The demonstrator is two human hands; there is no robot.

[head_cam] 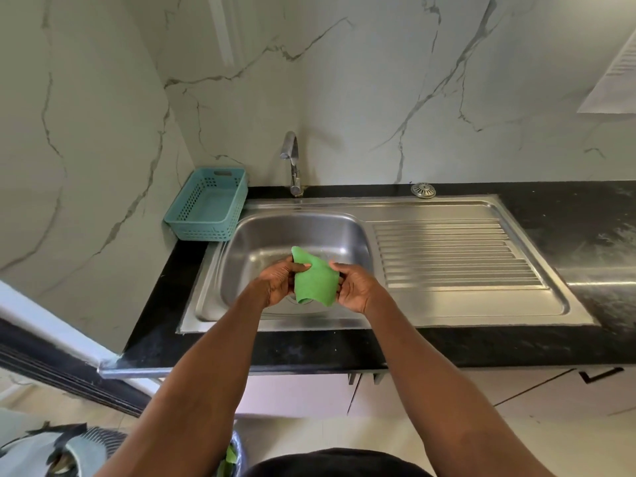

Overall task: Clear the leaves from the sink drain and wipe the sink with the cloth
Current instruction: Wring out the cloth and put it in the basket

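— Head view, far left first: what's there?
— Marble wall (86, 132), then a teal basket (206, 204) on the black counter (568, 218), just beside the steel sink (261, 242)'s left rim. Looks empty.
— And behind the bowl?
— Chrome tap (292, 160), spout curving forward over the back edge.
— Over the bowl itself?
— Left hand (275, 282) pinching the left edge of a green cloth (315, 280), thumb on top. Cloth held up above the bowl, partly folded, lower corner hanging toward the drain. Drain mostly hidden behind cloth and hands; leaves there or not, can't tell.
— Other side of the cloth?
— Right hand (354, 287) gripping the right edge, fingers curled round it. Both hands closed on the cloth, close together, only the cloth between them.
— Further right?
— Ribbed draining board (454, 256), bare. Round metal strainer (423, 190) lying on the counter behind it, near the wall, well apart from the bowl.
— Bottom of the frame?
— Two bare forearms reaching up from below; something green and leafy low down by the floor, too cut off to tell more.
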